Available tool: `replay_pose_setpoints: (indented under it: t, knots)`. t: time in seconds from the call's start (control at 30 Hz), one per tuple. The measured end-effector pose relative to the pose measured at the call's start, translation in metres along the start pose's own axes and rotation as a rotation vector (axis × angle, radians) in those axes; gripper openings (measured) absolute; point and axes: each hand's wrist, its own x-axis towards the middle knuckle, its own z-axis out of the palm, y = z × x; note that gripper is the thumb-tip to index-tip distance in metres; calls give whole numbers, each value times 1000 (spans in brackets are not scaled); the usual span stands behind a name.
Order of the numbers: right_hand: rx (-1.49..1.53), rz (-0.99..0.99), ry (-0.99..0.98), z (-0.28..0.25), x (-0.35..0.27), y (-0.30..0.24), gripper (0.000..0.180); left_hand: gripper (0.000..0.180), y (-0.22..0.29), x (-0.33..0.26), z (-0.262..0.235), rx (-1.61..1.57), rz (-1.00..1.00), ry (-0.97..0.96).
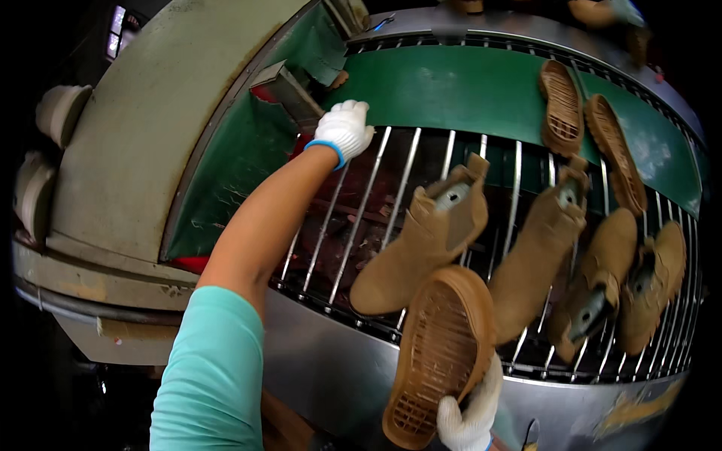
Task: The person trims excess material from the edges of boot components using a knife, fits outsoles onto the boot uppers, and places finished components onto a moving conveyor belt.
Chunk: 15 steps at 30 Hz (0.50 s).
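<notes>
Your white-gloved right grip (474, 418) holds an oblong tan rubber-like sole (442, 342) by one edge; slackening could drop it; closure is unclear at your white-gloved left grip (346, 129).

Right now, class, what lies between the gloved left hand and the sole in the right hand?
In the head view, metal rods and a tan boot lie between the left hand and the sole.

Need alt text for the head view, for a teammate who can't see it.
White-gloved right hand holding a tan shoe sole, its gridded side facing the camera. The white-gloved left hand is at a green belt's edge, grip unclear. Four brown boots rest on metal rods, two more soles beyond.
</notes>
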Motion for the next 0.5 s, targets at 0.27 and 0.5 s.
replay_pose_setpoints:
  t: [0.27,0.5]
  knots:
    - [111,175,21,15,-17,27,102,61,-50,153,-3,-172,4,-265]
    - [-383,118,49,8,-16,3,101,76,-191,253,-6,-199,-956,292]
